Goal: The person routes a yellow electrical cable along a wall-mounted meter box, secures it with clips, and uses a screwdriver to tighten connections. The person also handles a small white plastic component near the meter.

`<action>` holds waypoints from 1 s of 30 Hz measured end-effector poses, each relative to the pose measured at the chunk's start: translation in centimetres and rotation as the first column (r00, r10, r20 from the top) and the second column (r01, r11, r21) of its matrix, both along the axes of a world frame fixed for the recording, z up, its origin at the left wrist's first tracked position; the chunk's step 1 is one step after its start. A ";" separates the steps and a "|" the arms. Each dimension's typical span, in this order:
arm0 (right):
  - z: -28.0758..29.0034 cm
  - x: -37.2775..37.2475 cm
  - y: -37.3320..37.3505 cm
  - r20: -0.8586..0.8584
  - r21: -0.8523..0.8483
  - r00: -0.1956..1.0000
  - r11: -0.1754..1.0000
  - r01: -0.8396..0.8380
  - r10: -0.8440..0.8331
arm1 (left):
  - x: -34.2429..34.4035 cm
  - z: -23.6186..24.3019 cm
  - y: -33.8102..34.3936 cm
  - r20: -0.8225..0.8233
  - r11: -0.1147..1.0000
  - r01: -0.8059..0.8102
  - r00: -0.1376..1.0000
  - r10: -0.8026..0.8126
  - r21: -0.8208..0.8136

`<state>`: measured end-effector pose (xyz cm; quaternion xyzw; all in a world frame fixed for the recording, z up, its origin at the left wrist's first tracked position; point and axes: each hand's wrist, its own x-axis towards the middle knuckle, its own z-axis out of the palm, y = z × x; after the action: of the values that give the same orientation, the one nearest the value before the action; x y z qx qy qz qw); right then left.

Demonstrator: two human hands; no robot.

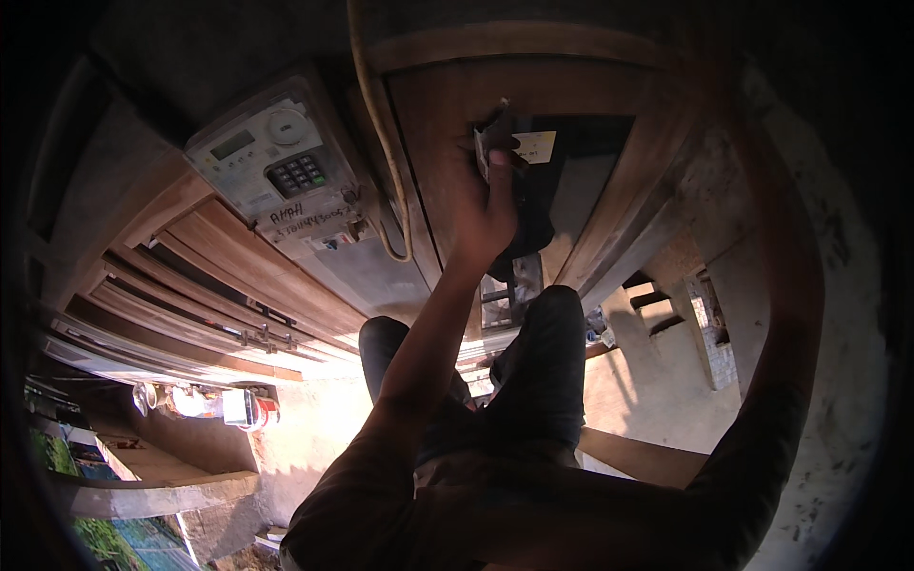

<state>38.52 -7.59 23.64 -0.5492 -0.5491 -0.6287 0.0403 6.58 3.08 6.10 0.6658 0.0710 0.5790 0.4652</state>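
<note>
My left hand point(487, 214) is raised in front of a brown wooden window frame point(433, 105), its fingers closed on a folded dark sheet point(495, 133), stiff and rough-edged, which looks like sandpaper. The sheet is by the frame's wood, close to the dark glass pane point(590, 143); whether it touches the wood I cannot tell. A pale yellow sticker point(536, 147) shows on the glass just right of my fingers. My right arm point(795, 285) reaches up along the right side toward the top of the frame, where shadow hides my right hand's fingers.
A grey electricity meter point(276, 167) with a keypad is at the left, and a loose cable point(381, 143) loops down beside it. Slatted wooden shutters point(209, 276) stand below the meter. My knees point(552, 324) are close under the frame. A red-and-white container point(252, 409) sits lower left.
</note>
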 end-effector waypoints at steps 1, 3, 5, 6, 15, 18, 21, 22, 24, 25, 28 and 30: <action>2.4 0.3 -0.4 0.061 -0.024 0.997 0.998 -0.051 0.052 | 0.0 0.4 0.0 0.072 0.970 0.191 0.981 -0.182 -0.153; 5.3 0.6 -1.0 0.116 -0.104 0.988 0.991 -0.089 0.101 | -0.2 0.9 0.0 0.234 0.812 0.492 0.869 -0.436 -0.315; 6.4 1.0 -1.3 0.106 -0.214 0.990 0.975 -0.069 0.093 | -0.4 0.9 0.2 0.376 0.637 0.690 0.723 -0.580 -0.343; 6.5 1.4 -1.3 0.064 -0.211 0.994 0.975 -0.077 0.092 | -0.5 0.8 0.4 0.344 0.667 0.661 0.750 -0.565 -0.345; 4.5 5.4 0.6 0.066 -0.077 0.944 0.945 -0.318 0.323 | 0.8 -1.4 1.9 0.034 0.939 -0.216 0.976 0.215 0.269; 4.6 5.1 0.5 0.041 -0.072 0.939 0.938 -0.339 0.342 | 0.5 -1.1 2.1 -0.075 0.833 -0.333 0.912 0.404 0.442; 4.7 4.4 0.4 0.048 -0.070 0.923 0.923 -0.378 0.382 | -0.1 -0.7 1.9 -0.029 0.643 -0.480 0.788 0.615 0.596; 4.7 4.2 0.4 0.038 -0.074 0.929 0.928 -0.365 0.368 | -0.2 -0.6 1.9 0.034 0.547 -0.540 0.731 0.682 0.640; 4.6 4.1 0.6 0.054 -0.056 0.934 0.935 -0.351 0.354 | 0.1 -0.4 2.2 0.136 0.418 -0.644 0.631 0.763 0.641; 4.6 4.1 0.9 0.073 -0.044 0.931 0.933 -0.356 0.359 | 0.4 -0.4 2.5 0.170 0.389 -0.694 0.591 0.789 0.606; 4.4 4.5 1.5 0.105 -0.027 0.921 0.927 -0.375 0.376 | 2.2 -0.3 4.0 0.322 0.271 -0.827 0.463 0.826 0.493; 4.4 4.8 2.0 0.115 -0.017 0.916 0.922 -0.386 0.385 | 3.2 0.0 5.5 0.354 0.226 -0.870 0.399 0.846 0.439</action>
<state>43.34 -5.54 28.02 -0.3927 -0.6460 -0.6410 0.1329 9.74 8.55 6.09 0.6076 0.2404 0.7425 -0.1477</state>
